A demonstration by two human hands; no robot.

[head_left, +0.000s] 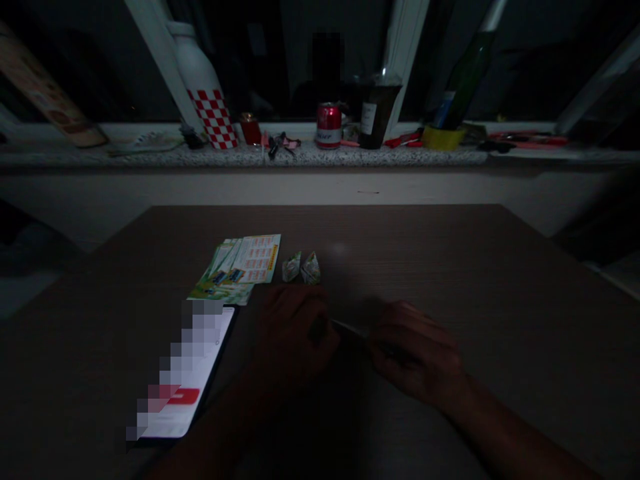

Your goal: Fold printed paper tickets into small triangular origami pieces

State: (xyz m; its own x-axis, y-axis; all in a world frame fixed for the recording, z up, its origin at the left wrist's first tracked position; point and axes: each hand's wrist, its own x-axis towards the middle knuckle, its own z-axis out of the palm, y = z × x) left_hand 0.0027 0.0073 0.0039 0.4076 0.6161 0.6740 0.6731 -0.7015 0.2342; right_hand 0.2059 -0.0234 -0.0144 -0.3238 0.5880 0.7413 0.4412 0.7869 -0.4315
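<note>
In dim light, my left hand [297, 327] rests low over the table with its fingers curled and pressed together. My right hand [417, 347] faces it, fingers bent in a pinch. Between them stretches a thin, dark piece of paper [350, 327] with a pale upper edge, gripped at both ends; its shape is mostly lost in shadow. Just beyond my left hand stand two small folded paper pieces [291, 267], side by side. Left of these lies a fanned stack of printed green-and-white leaflets [255, 260].
A lit phone [197, 373] lies left of my left forearm on the brown table [450, 267]. Behind the table, a speckled windowsill [295, 157] carries a red-checked white bottle [213, 113], a red can [329, 127], a dark cup [376, 117] and a green bottle [465, 80].
</note>
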